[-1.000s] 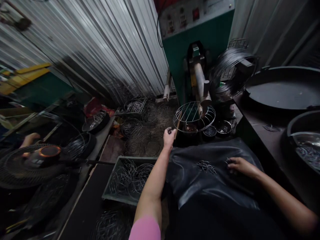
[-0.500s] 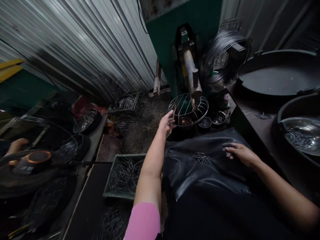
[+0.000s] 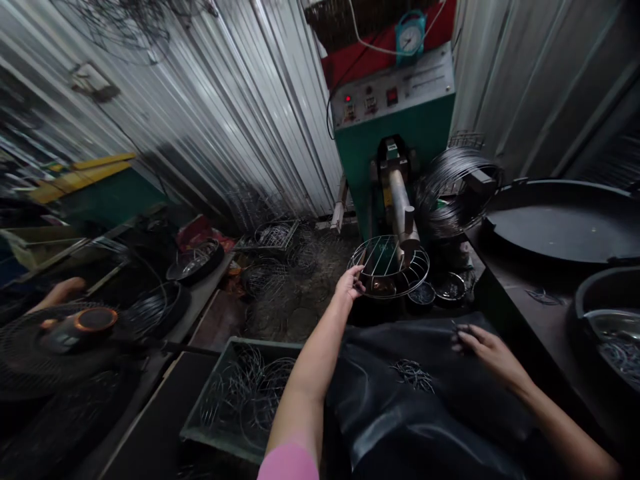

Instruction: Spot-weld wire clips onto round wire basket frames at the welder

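Observation:
My left hand [image 3: 349,285] grips the near left rim of a round wire basket [image 3: 417,288], its fingers closed round the wire. The basket is at the end of the machine's thick metal arm [image 3: 400,200]; whether they touch I cannot tell. Over the black apron [image 3: 370,380] on my lap, my right hand [image 3: 477,343] is held with fingers pinched together. A thin dark sliver seems to stick out of the pinch, too small to name surely. A little pile of short wire pieces [image 3: 414,375] lies on the apron, left of that hand.
The green machine [image 3: 395,113] stands ahead, a wire coil [image 3: 457,193] at its right. Bowls of small parts [image 3: 449,287] sit below the basket. To the left are a bin of bent wires [image 3: 225,430] and a fan [image 3: 75,333], with another person's hand [image 3: 67,290] beyond.
The view has tilted up, showing the machine's panel and a clock, so things sit lower. My left hand still grips the basket; my right hand remains pinched over the apron.

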{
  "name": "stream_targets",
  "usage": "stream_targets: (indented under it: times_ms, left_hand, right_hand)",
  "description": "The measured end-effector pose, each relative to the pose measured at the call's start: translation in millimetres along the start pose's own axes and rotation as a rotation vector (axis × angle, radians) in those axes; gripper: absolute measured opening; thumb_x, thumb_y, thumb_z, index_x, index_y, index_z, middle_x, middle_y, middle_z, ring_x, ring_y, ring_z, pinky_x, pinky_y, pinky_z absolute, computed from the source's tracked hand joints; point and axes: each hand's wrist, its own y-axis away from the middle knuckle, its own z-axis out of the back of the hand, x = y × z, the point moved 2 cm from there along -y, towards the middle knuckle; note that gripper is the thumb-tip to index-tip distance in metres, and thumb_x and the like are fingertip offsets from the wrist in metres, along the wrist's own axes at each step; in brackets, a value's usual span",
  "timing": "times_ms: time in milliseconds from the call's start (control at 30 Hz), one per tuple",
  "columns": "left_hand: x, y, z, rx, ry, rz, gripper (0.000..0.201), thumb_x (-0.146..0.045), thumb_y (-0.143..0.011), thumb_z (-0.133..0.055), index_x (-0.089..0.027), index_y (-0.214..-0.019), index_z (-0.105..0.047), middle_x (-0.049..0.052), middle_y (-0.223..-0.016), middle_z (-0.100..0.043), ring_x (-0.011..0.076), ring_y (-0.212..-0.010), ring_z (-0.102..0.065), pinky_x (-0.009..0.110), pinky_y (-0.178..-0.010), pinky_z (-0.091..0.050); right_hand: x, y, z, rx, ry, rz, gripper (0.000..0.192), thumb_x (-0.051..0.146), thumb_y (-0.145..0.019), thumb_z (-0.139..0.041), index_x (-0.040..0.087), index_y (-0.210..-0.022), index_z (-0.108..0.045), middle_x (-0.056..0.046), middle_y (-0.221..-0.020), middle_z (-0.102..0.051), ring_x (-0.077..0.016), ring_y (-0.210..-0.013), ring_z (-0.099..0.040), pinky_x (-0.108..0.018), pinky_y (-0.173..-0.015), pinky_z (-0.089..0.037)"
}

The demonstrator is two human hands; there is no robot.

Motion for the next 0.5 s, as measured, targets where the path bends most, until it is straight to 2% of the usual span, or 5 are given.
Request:
stream_targets:
  times_ms: [67,133,200,333,500]
  left_hand:
    - [5,7,-2.1,-0.007,0.037,0.007,0.031,-0.019,-0.06,-0.071,-0.017,-0.059,-0.04,-0.01,-0.049,-0.025,0.0021,-0.036,-0.024,0.015,-0.033,-0.018]
    - [9,15,-4.0,-0.019,0.084,-0.043,0.031,-0.019,-0.059,-0.07,-0.017,-0.06,-0.04,-0.01,-0.048,-0.026,0.0016,-0.036,-0.023,0.014,-0.032,-0.014]
    - [14,21,-6.2,-0.017,0.109,-0.104,0.033,-0.021,-0.056,-0.071,-0.018,-0.062,-0.039,-0.01,-0.049,-0.029,0.0016,-0.035,-0.025,0.014,-0.032,-0.015]
    - [23,24,-11.1,0.002,0.102,-0.201,0.039,-0.021,-0.052,-0.074,-0.019,-0.075,-0.043,-0.01,-0.054,-0.038,0.0019,-0.037,-0.031,0.014,-0.033,-0.018]
    - [29,19,-14.3,-0.043,0.09,-0.219,0.052,-0.022,-0.052,-0.077,-0.02,-0.092,-0.044,-0.009,-0.06,-0.044,0.0023,-0.04,-0.036,0.014,-0.035,-0.022]
  right_hand:
    - [37,-12,-21,-0.06,-0.091,0.105,0.05,0.061,-0.073,-0.06,0.019,-0.099,-0.059,-0.009,-0.089,-0.068,-0.0235,-0.078,-0.066,-0.033,-0.071,-0.055]
    - [68,-25,-45,-0.044,-0.15,0.215,0.05,0.063,-0.074,-0.057,0.02,-0.099,-0.059,-0.009,-0.094,-0.067,-0.0229,-0.082,-0.066,-0.034,-0.075,-0.054]
    - [87,-39,-67,-0.007,-0.149,0.284,0.049,0.064,-0.076,-0.053,0.02,-0.099,-0.058,-0.008,-0.096,-0.067,-0.0226,-0.084,-0.065,-0.034,-0.076,-0.054]
    - [89,-59,-84,0.01,-0.006,0.289,0.043,0.057,-0.08,-0.047,0.02,-0.097,-0.06,-0.007,-0.089,-0.068,-0.0219,-0.08,-0.065,-0.033,-0.07,-0.055]
    - [75,-67,-72,-0.028,0.067,0.276,0.031,0.044,-0.079,-0.049,0.019,-0.092,-0.061,-0.005,-0.078,-0.067,-0.0217,-0.074,-0.065,-0.032,-0.065,-0.054]
